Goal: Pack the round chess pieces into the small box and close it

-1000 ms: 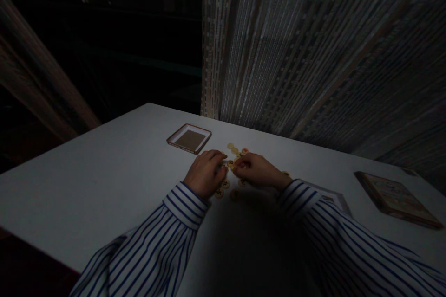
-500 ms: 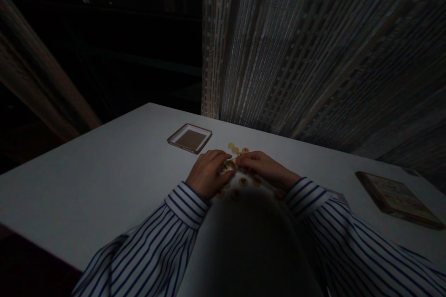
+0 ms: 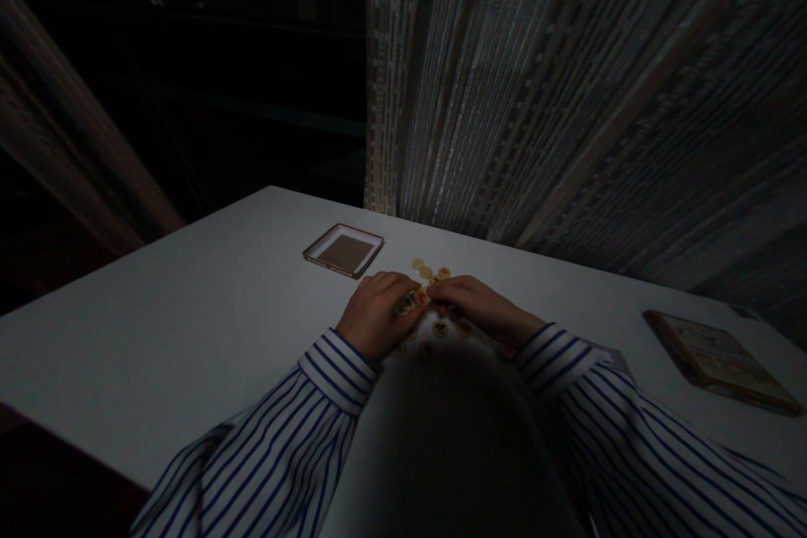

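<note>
My left hand (image 3: 377, 313) is curled around a short row of round xiangqi pieces (image 3: 407, 303), its thumb on the near side and its fingers on the far side. My right hand (image 3: 484, 304) meets it from the right, fingertips closed on a pale xiangqi piece with a red character (image 3: 422, 296) at the row's end. Beyond the hands lie several loose pieces, among them a blank-faced one (image 3: 418, 264) and a red-marked one (image 3: 445, 273). Nearer my body, a dark-marked piece (image 3: 440, 328) lies in shadow with others that are hard to read.
A shallow open box lid (image 3: 373, 256) with a brown inside rests at the back left of the white table (image 3: 208, 294). On the right lies a flat box with a picture on it (image 3: 719, 357). A string curtain (image 3: 466, 101) hangs behind the table's far edge.
The red-marked piece now shows between my fingertips at the end of the row. My left thumb has closed in slightly, and my right fingers have shifted a little. The lid and flat box stay put.
</note>
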### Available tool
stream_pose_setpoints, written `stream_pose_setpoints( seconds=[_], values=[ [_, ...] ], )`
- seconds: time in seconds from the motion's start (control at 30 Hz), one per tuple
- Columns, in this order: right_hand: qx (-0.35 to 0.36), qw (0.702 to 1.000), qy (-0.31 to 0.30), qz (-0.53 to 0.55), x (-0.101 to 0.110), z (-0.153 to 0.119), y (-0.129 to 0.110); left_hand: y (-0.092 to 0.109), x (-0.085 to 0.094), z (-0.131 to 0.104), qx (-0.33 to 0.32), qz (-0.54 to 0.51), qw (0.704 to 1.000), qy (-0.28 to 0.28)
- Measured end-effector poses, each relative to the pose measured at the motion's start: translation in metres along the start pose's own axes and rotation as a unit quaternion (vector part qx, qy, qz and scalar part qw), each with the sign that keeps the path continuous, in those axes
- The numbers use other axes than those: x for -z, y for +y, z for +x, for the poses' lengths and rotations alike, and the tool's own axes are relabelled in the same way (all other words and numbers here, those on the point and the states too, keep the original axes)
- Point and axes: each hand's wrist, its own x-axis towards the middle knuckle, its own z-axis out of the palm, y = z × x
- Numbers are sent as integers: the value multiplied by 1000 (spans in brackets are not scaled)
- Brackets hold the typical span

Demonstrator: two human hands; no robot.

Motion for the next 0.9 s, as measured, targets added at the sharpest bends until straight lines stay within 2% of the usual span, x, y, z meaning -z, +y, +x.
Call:
stream_pose_setpoints(
  seconds=[0.17,0.33,0.47,0.6,0.7,0.9],
  values=[
    [7,999,45,4,-5,-2,-2,3,3,0,47,52,997,-19],
    [6,998,58,23,-9,-1,-6,2,2,0,55,57,997,-20],
    [3,997,75,-1,-8,-1,-7,2,2,1,81,8,996,-29],
    [26,997,75,-21,-4,-3,-4,4,1,1,130,-99,986,-18],
    [43,997,63,-6,-3,-5,-4,6,1,3,201,-216,955,-16],
    [42,997,60,8,-5,-10,-9,9,-1,7,334,-409,849,-11]
  ],
)
